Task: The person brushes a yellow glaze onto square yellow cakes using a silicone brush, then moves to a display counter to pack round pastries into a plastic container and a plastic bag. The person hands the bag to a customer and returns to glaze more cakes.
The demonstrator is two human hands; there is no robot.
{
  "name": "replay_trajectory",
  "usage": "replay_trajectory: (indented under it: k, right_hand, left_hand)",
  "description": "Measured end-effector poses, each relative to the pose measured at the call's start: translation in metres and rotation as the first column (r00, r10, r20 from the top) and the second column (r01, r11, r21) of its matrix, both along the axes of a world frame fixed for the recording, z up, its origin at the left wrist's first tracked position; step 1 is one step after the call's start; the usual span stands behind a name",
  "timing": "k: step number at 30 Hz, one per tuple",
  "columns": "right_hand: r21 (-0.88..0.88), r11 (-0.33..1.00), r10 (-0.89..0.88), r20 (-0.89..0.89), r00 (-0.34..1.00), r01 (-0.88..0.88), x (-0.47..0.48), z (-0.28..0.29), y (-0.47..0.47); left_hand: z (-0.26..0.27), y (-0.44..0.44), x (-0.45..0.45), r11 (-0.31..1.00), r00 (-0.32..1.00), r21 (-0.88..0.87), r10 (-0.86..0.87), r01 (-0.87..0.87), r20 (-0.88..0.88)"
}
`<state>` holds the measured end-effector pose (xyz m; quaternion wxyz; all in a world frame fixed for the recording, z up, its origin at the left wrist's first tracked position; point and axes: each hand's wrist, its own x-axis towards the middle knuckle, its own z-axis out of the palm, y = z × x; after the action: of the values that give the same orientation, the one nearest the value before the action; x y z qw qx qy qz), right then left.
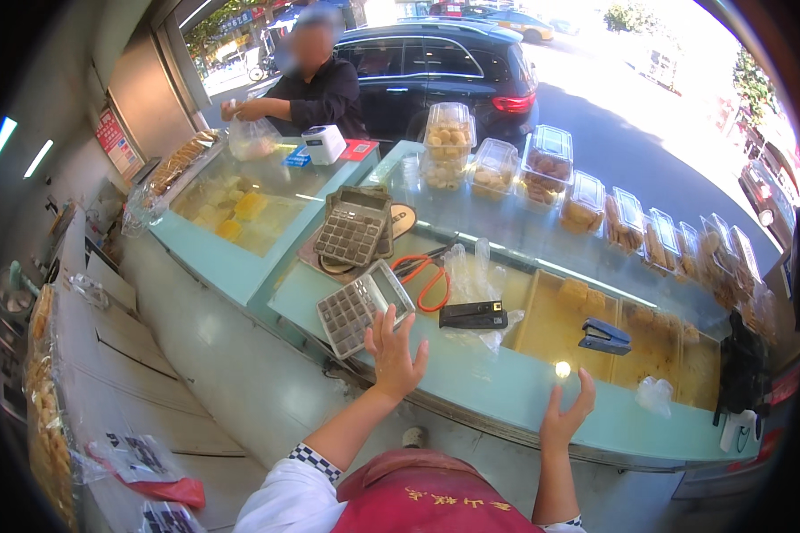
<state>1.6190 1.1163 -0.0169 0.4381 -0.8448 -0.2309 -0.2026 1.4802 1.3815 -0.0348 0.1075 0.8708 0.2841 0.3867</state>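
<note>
My left hand (397, 360) is spread at the front edge of the glass counter, its fingertips overlapping the lower corner of a grey desk calculator (353, 312); contact cannot be told. My right hand (565, 412), fingers apart and holding nothing, is over the counter's pale green front strip (493, 383). Behind the calculator lies a second, dirtier calculator (353, 226). Orange-handled scissors (421, 283) rest beside clear plastic gloves (473, 273). A black stapler (473, 315) lies in front of the gloves. Farther right is a blue stapler (604, 336).
Clear boxes of pastries (550, 163) line the counter's far side. Trays (567, 326) with cakes show under the glass. Across the counter a person (320, 86) holds a plastic bag (253, 138) near a white payment device (323, 144). Crumpled plastic (655, 396) lies at right.
</note>
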Motion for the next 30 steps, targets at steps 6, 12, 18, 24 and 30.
replay_trajectory:
  k: [6, 12, 18, 24, 30]
  right_hand:
    - [0.006, 1.0, 0.03, 0.028, 0.999, -0.03, 0.001, 0.003, -0.002]
    - [0.003, 1.0, 0.002, -0.022, 1.0, -0.002, -0.002, 0.002, -0.001]
    - [-0.024, 1.0, 0.004, 0.037, 0.999, -0.003, 0.001, -0.003, 0.001]
    - [0.263, 0.953, 0.18, -0.099, 0.979, -0.148, 0.001, -0.007, 0.001]
    - [0.232, 0.96, 0.168, -0.032, 0.985, -0.156, 0.002, -0.005, 0.004]
  left_hand:
    - [0.004, -0.002, 0.001, 1.0, 1.0, 0.012, -0.022, 0.022, 0.022]
    - [0.0, -0.001, 0.001, 1.0, 1.0, -0.007, -0.018, 0.018, -0.016]
    - [0.002, -0.003, 0.0, 1.0, 1.0, 0.018, 0.012, -0.013, 0.028]
    - [0.001, -0.004, -0.001, 1.0, 1.0, -0.003, 0.011, -0.011, 0.014]
    - [0.002, -0.002, 0.0, 1.0, 0.998, 0.013, -0.018, 0.018, 0.055]
